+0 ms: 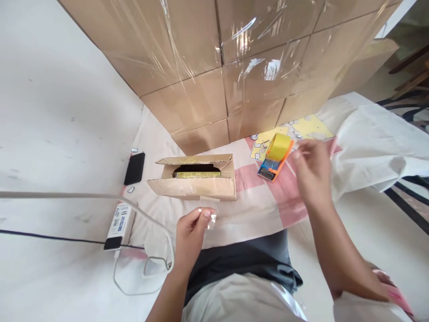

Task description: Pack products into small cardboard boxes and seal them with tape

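Note:
My left hand [193, 228] is closed, thumb and finger pinching a short strip of clear tape [212, 220] just in front of a small cardboard box [191, 188]. The strip's upper end seems to reach the box's near side; whether it sticks there I cannot tell. The box lies with its top flaps partly raised, and something with a yellow printed edge [197, 175] shows in the dark gap. To the right lies a tape dispenser [275, 156] with a yellow roll, blue and orange body. My right hand [313, 167] is beside it, fingers loosely bent and apart, holding nothing visible.
Behind stands a tall stack of cartons [201, 98] wrapped in clear film. A black phone [134, 168], a white power strip [119, 226] and a looping white cable [147, 213] are at the left by the wall. A patterned cloth [254, 223] covers the surface.

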Motion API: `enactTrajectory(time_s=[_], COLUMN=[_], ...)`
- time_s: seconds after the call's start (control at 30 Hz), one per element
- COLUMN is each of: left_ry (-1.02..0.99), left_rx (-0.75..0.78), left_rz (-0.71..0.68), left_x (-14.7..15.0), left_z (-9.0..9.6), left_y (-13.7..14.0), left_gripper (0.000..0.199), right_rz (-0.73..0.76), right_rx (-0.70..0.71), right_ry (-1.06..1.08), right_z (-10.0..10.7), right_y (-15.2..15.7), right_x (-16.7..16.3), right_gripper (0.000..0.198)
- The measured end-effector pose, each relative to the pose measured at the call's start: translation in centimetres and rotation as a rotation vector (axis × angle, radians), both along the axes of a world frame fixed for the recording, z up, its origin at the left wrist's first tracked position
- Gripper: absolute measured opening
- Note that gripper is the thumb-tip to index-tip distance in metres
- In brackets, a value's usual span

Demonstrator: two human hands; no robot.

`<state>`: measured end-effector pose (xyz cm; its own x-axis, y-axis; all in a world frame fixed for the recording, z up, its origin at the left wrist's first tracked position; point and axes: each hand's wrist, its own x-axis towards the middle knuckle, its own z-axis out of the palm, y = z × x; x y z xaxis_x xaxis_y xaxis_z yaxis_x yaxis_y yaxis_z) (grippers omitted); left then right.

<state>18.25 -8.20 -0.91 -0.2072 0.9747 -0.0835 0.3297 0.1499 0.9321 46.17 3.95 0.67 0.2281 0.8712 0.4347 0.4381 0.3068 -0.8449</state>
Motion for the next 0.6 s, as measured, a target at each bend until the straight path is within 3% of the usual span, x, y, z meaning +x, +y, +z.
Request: enactTrajectory(time_s=[0.07,0.13,0.17,0.3,0.37,0.43,0.5,0.6], left_ry=[0.026,0.008,-0.023,-0.218,-0.236,-0.139,0.052,0.464], left_rx=[0.062,0.137,0.164,0.062,-0.022,-0.017,0.126,0.542], left_rz=[-0.097,-0.211,-0.235,-0.137,-0.034,0.081,0.127,0.069], left_x=[0.6,1.2,1.5,2.0,1.4,0.3,-1.0,-2.6], left_z=[0.3,0.3,0.0,-2.2,-3.4,-4.2,-4.1,-2.0], left_y=[0.0,0.0,0.0,-0.4,-0.7,-0.7,-0.3,1.8], left_gripper=[0.032,0.033,0.034,0.038,0.045,0.048,0.041,0.015], right_rz=[0.446,0.676,0.714,0.710,0.589,0.370,0.215,0.288], right_rx=[0.037,0.031,0.031,0.098,0.200,0.287,0.293,0.227], right_ry=[-0.137,-0.246,-0.284,-0.376,-0.359,-0.291,-0.234,-0.219], right_z=[1.8,2.8,3.0,3.5,4.5,6.1,8.2,10.7], right_y=[-3.4,-5.8,-6.5,-6.9,-6.7,-6.5,-6.3,-5.5], right_x=[-2.7,-5.7,-6.9,-8.1,-6.8,-4.9,-3.3,-2.2], right_gripper=[0.027,0.015,0.008,0.022,0.016,0.012,0.011,0.008])
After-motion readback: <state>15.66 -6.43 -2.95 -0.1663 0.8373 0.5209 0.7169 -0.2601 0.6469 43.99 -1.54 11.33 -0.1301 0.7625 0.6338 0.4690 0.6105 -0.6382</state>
